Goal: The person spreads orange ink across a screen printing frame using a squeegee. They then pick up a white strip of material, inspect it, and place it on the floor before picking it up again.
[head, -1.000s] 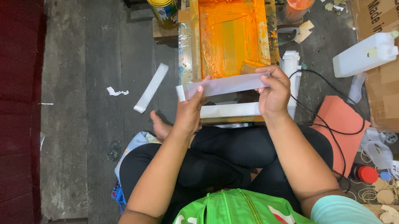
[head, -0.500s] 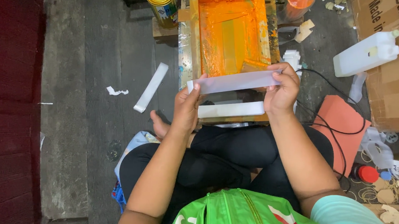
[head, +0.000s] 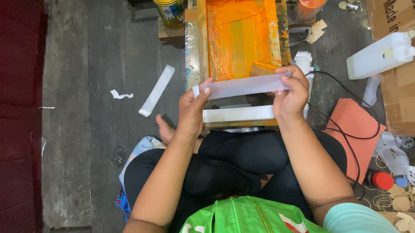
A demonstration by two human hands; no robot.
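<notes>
I sit cross-legged on the floor. My left hand (head: 194,108) and my right hand (head: 290,94) hold a long translucent white strip (head: 242,87) by its two ends, stretched level between them. It hovers over the near edge of a wooden screen-printing frame (head: 192,46) whose mesh is covered in orange ink (head: 241,29). A second white strip (head: 238,114) lies flat just below the held one, on the frame's near edge.
A yellow-lidded tin (head: 169,6) stands at the frame's far left corner. Another white strip (head: 157,90) and a paper scrap (head: 120,94) lie on the floor to the left. A white jerrycan (head: 380,55), cardboard box (head: 403,49), orange pad (head: 354,125) and black cable (head: 346,137) are right.
Both hands have lifted the strip a little farther away from me, toward the orange mesh, and pulled it straighter. The strip below stays put.
</notes>
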